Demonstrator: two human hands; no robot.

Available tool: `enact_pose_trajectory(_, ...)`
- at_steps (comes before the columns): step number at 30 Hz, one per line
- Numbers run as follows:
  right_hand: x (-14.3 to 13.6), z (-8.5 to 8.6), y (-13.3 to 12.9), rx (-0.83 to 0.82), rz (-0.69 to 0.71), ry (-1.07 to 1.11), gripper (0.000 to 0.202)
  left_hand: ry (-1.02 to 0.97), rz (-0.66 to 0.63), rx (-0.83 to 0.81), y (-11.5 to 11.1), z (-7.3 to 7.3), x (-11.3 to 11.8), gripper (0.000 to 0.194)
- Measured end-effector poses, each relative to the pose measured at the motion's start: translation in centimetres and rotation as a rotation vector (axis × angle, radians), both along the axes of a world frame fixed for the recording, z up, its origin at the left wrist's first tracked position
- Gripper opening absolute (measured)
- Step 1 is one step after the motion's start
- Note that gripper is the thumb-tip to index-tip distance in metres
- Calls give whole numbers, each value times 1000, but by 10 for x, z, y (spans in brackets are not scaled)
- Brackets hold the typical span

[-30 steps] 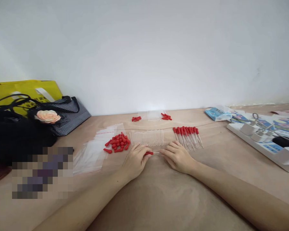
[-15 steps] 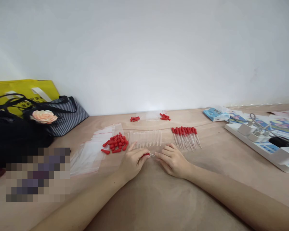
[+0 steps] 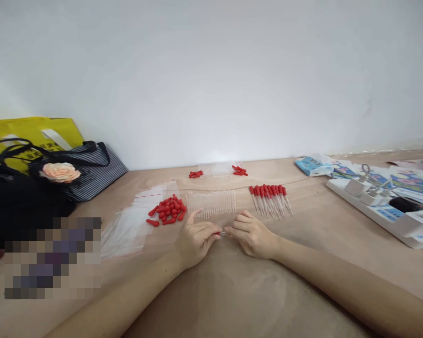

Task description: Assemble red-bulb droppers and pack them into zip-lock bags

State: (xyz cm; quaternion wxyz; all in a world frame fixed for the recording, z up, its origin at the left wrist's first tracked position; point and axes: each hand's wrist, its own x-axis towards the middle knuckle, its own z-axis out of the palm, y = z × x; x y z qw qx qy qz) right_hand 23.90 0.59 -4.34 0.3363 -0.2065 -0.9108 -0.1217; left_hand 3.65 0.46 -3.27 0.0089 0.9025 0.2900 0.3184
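Note:
My left hand (image 3: 196, 240) pinches a red rubber dropper bulb (image 3: 217, 233) between thumb and fingers, and most of the bulb is hidden. Facing it, my right hand (image 3: 253, 238) grips a thin clear dropper tube (image 3: 223, 232), whose end meets the bulb's mouth; how deep it sits I cannot tell. Beyond the hands lies a row of clear tubes (image 3: 211, 203). A pile of loose red bulbs (image 3: 167, 210) rests to the left of that row. On the right, several droppers with red bulbs fitted (image 3: 270, 199) lie side by side.
Clear zip bags (image 3: 129, 230) lie left of the bulb pile. Near the wall are another bag (image 3: 216, 169) and small red bulb groups (image 3: 196, 174). Bags (image 3: 95, 164) stand far left. A power strip (image 3: 373, 213) with chargers and a blue packet (image 3: 312, 166) are right.
My hands have come slightly closer together, and less of the bulb and tube shows between them. The whole view has shifted a little.

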Motion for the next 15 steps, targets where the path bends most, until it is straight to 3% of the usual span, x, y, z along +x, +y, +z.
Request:
enact_pose_trajectory(7,-5,-1,2,-22,-22,-8,28,3,21,14,-1,1,5,14)
enact_pose_trajectory(15,7,1,11,15,-192,3,21,-34,82,44,5,-1,-1,12)
